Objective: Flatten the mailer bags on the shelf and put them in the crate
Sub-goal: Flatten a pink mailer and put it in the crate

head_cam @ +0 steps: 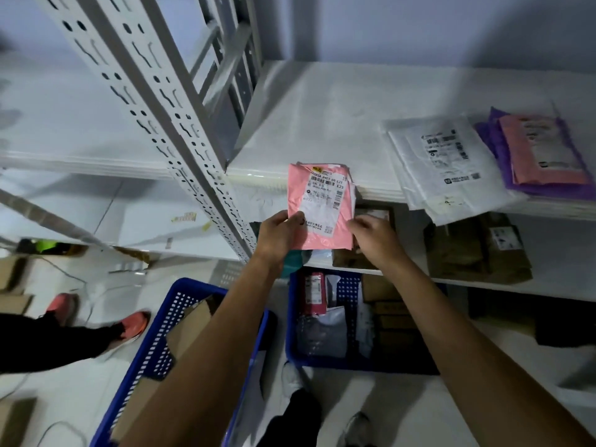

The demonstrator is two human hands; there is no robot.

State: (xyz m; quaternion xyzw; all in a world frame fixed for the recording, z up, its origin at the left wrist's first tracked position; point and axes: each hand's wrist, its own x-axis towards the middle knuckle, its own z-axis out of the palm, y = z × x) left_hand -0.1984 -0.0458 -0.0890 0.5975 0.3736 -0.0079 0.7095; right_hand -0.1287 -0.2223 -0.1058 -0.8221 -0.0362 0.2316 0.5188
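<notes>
Pink mailer bag pinched at its lower corners by left hand and right hand.

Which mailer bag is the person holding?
The pink mailer bag at the shelf edge, pinched by left hand and right hand; the white mailer bag lies untouched.

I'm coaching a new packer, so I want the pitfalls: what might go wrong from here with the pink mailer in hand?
1. The left hand and right hand pinch the pink mailer only near its lower edge; it may slip and miss the blue crate below.
2. The white mailers overhang the front edge of the shelf close to the right arm; a brush might slide them off.
</notes>
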